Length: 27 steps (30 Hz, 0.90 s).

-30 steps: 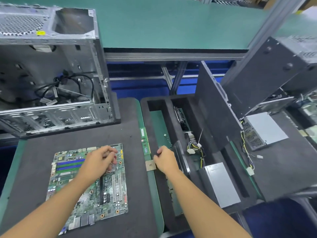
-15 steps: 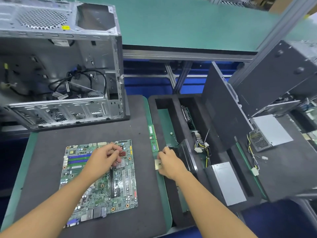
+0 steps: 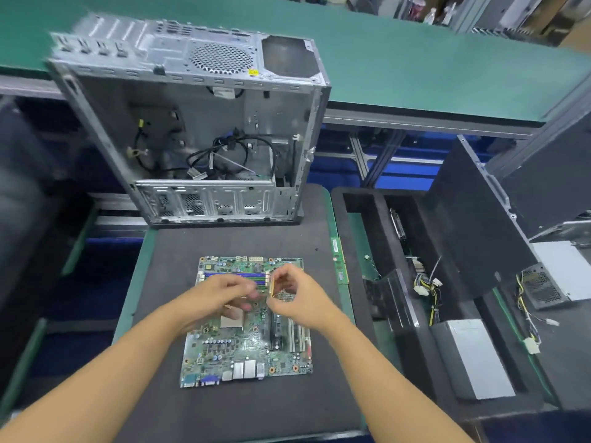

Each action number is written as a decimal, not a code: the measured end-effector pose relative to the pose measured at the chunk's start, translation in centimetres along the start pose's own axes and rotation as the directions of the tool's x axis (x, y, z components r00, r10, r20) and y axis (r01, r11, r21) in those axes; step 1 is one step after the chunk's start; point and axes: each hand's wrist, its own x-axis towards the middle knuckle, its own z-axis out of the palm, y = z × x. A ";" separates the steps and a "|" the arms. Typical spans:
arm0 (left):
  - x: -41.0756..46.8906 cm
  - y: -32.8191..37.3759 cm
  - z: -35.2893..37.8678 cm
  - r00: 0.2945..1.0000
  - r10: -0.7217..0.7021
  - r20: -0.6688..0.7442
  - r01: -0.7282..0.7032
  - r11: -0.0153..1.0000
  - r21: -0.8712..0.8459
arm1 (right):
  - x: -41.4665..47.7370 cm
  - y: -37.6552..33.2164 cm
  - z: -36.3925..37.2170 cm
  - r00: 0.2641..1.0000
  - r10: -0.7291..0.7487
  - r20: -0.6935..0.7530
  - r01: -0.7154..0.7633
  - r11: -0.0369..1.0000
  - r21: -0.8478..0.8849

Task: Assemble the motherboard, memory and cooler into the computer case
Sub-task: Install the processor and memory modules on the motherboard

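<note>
The green motherboard lies flat on the black foam mat. My right hand hovers over its upper right part, pinching a small square processor chip that stands on edge. My left hand sits just left of the chip over the socket area, fingers loosely curled and apart, with nothing seen in them. The open metal computer case stands behind the mat, loose black cables inside. A green memory stick lies along the mat's right edge. A dark fan-like part leans in the foam tray.
Right of the mat a black foam tray holds wire bundles and a grey power supply. A second power supply sits farther right under a tilted black panel. A green conveyor runs behind the case.
My right hand took the square chip from the mat's right edge and carried it left over the motherboard. My left hand stayed on the board. My view swung left.
</note>
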 end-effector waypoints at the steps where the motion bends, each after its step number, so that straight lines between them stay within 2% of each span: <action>1: -0.8 -0.2 -0.8 0.999 0.032 0.007 -0.032 0.999 0.036 | 0.2 -0.5 1.0 1.000 0.009 0.019 -0.009 0.999 0.032; 3: -2.0 -0.6 -2.3 0.986 0.167 -0.014 -0.161 0.970 0.184 | 0.7 -1.0 2.7 0.998 0.037 0.045 -0.042 0.993 0.106; 5: -3.0 -0.7 -3.4 0.956 0.293 -0.010 -0.272 0.897 0.348 | 1.2 -1.2 3.8 0.994 0.072 0.083 -0.086 0.981 0.174; 8: -3.7 -0.6 -4.3 0.919 0.387 0.079 -0.350 0.705 0.617 | 1.6 -1.0 5.0 0.977 0.121 0.178 -0.166 0.950 0.265; 10: -4.0 -0.6 -4.3 0.905 0.401 0.140 -0.370 0.581 0.725 | 1.9 -0.6 5.6 0.966 0.124 0.229 -0.199 0.918 0.343; 13: -4.2 -0.9 -4.2 0.886 0.430 0.173 -0.401 0.524 0.751 | 2.1 0.0 6.2 0.948 0.104 0.301 -0.230 0.878 0.420; 20: -3.8 -2.2 -4.7 0.877 0.449 0.169 -0.402 0.497 0.769 | 2.1 0.8 6.8 0.922 0.131 0.364 -0.284 0.868 0.407; 22: -3.6 -2.8 -5.2 0.885 0.451 0.115 -0.361 0.511 0.780 | 2.0 1.1 6.5 0.947 0.181 0.264 -0.240 0.947 0.212; 23: -3.5 -3.1 -5.5 0.889 0.450 0.083 -0.336 0.518 0.786 | 1.9 1.4 6.3 0.968 0.184 0.173 -0.189 0.982 0.014; 24: -3.4 -3.4 -5.8 0.894 0.445 0.055 -0.311 0.526 0.791 | 1.9 1.6 6.2 0.983 0.159 0.092 -0.137 0.969 -0.205; 25: -3.4 -3.7 -6.0 0.899 0.437 0.031 -0.287 0.535 0.795 | 1.9 1.8 6.2 0.991 0.125 0.054 -0.094 0.915 -0.393; 27: -3.2 -4.3 -6.3 0.911 0.413 -0.010 -0.242 0.551 0.799 | 1.9 1.9 6.5 0.993 0.101 0.065 -0.034 0.756 -0.654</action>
